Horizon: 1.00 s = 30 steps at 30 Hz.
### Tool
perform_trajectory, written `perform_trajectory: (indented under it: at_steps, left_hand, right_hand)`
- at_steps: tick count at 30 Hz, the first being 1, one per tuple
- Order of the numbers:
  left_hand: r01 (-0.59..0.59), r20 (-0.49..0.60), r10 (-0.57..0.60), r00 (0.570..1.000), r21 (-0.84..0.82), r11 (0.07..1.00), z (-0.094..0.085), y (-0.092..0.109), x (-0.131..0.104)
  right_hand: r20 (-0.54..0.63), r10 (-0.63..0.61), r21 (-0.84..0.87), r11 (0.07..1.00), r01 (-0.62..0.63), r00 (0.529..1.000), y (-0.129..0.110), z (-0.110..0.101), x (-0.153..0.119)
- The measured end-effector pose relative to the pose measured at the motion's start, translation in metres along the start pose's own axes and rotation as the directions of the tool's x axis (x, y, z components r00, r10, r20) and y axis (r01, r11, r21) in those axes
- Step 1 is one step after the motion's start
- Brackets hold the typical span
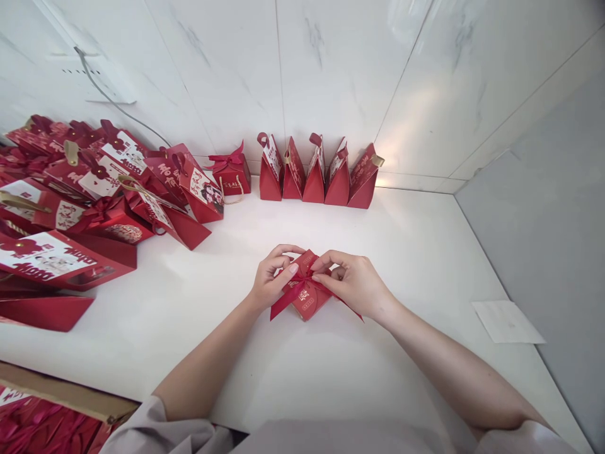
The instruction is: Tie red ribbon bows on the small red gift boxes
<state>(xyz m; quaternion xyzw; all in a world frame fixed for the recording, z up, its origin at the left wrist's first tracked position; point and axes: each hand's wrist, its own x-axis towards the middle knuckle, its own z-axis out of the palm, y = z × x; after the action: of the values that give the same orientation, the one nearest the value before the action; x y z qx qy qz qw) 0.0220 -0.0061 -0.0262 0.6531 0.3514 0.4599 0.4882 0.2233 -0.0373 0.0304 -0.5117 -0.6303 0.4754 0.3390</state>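
Note:
A small red gift box (308, 305) with pale printing lies on the white table in front of me, a dark red ribbon (289, 300) tied across its top. The ribbon's two tails hang over the box's left and right sides. My left hand (276, 275) is on the box's left side, its thumb at the ribbon and its fingers curled round the far edge. At the bow's right side, my right hand (350, 280) pinches the ribbon between thumb and forefinger.
Several red triangular boxes (304, 183) stand by the tiled wall, beside a red box with a bow (235, 174). More red boxes (94, 189) crowd the left. A carton (61, 388) holds red packages at lower left. White paper (505, 321) lies at right.

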Motion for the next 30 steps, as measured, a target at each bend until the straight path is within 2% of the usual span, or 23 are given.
perform_trajectory:
  at_steps: [10, 19, 22, 26, 30]
  left_hand:
    - [0.054, 0.044, -0.052, 0.998, -0.06, 0.997, -0.002, 0.002, 0.002]
    - [0.181, 0.019, -0.183, 0.983, -0.273, 0.945, -0.002, -0.005, 0.002]
    - [0.186, 0.003, -0.195, 0.981, -0.321, 0.929, -0.005, -0.005, 0.002]
    - [0.176, 0.025, -0.176, 0.984, -0.286, 0.942, -0.007, -0.004, 0.003]
    - [0.173, 0.023, -0.172, 0.985, -0.219, 0.96, -0.006, -0.006, 0.003]
  right_hand:
    - [0.033, 0.001, -0.037, 0.999, 0.0, 0.999, -0.001, 0.0, 0.0]
    - [0.082, 0.01, -0.01, 1.0, -0.009, 0.997, -0.001, -0.009, 0.001]
    - [0.122, 0.072, 0.019, 0.997, -0.075, 0.99, -0.005, -0.015, 0.0]
    - [0.194, 0.134, 0.016, 0.99, -0.14, 0.972, -0.008, -0.018, -0.002]
    - [0.225, 0.075, -0.006, 0.997, -0.076, 0.971, -0.007, -0.018, -0.003]
